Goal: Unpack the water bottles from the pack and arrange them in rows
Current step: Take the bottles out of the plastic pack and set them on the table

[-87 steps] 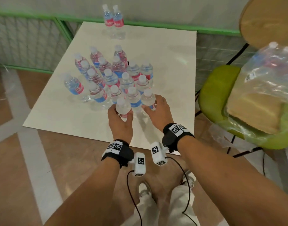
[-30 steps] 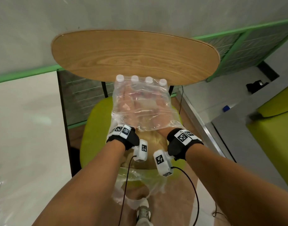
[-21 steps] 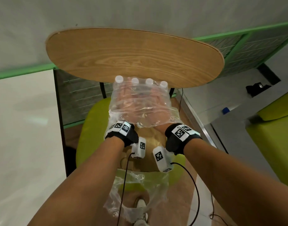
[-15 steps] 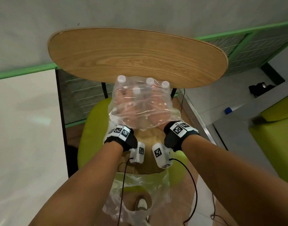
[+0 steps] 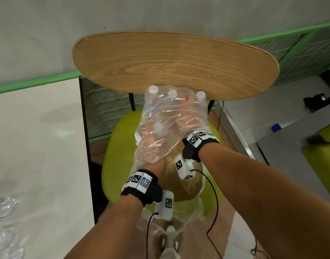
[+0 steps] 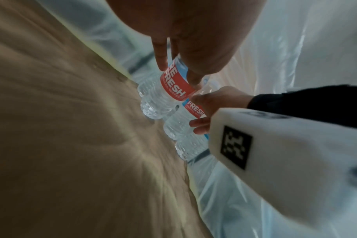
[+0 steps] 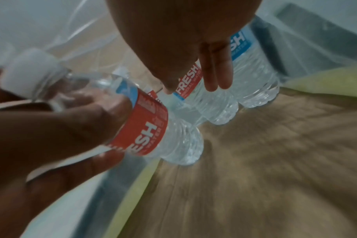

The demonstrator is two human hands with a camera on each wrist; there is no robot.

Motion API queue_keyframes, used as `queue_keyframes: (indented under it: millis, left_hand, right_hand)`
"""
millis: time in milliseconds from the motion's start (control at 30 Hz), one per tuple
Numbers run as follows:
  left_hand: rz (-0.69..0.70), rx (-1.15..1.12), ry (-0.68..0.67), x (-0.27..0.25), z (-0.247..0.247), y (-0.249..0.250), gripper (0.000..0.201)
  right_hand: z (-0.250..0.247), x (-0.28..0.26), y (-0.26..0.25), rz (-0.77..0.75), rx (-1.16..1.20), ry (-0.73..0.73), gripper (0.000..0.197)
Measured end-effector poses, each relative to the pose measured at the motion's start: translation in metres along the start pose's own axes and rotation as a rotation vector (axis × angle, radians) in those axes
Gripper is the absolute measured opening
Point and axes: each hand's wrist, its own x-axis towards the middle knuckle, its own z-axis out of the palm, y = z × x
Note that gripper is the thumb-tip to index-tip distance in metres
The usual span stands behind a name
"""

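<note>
The torn clear plastic pack (image 5: 169,116) lies on a brown cardboard sheet (image 5: 181,186) on a chair, and both my hands are inside the wrap. My left hand (image 5: 153,163) grips a red-labelled water bottle (image 6: 173,83) and holds it tilted, its white cap (image 5: 157,126) pointing towards me. My right hand (image 5: 181,128) reaches deeper and curls round another red-labelled bottle (image 7: 189,80) standing in the back row. The caps of the remaining bottles (image 5: 153,89) poke up at the pack's far end. A blue-labelled bottle (image 7: 253,64) stands beside the right hand's one.
The pack sits on a green chair seat (image 5: 115,165) with a wooden backrest (image 5: 175,64) just behind the bottles. The white table (image 5: 38,146) lies to the left, with blurred clear plastic shapes (image 5: 3,221) at its near corner. Black cables (image 5: 213,193) hang from the wrist cameras.
Earlier both hands were at the bottles on the table, then reached into the pack. Now the left hand has drawn back towards me with one bottle, leaving a shorter back row.
</note>
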Motion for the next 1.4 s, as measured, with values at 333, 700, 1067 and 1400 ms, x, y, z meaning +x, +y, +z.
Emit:
queue_keyframes:
  millis: [333,700,1067,1400]
  left_hand:
    - [0.202,0.077,0.121,-0.025,0.01,-0.032,0.031]
    - [0.599,0.05,0.348,-0.08,0.029,-0.062,0.03]
    - [0.808,-0.326,0.557,-0.139,0.006,-0.184,0.048]
    - [0.442,-0.487,0.913,-0.196,-0.055,-0.375,0.054]
  right_hand:
    - [0.011,-0.036,-0.004,-0.063,0.328,-0.161,0.054]
    - [0.105,-0.114,-0.046,0.179,0.518,-0.022,0.039]
    - [0.106,-0.188,-0.137,0.119,0.884,0.535,0.051]
    - [0.107,-0.214,-0.319,-0.278,1.028,0.413,0.029]
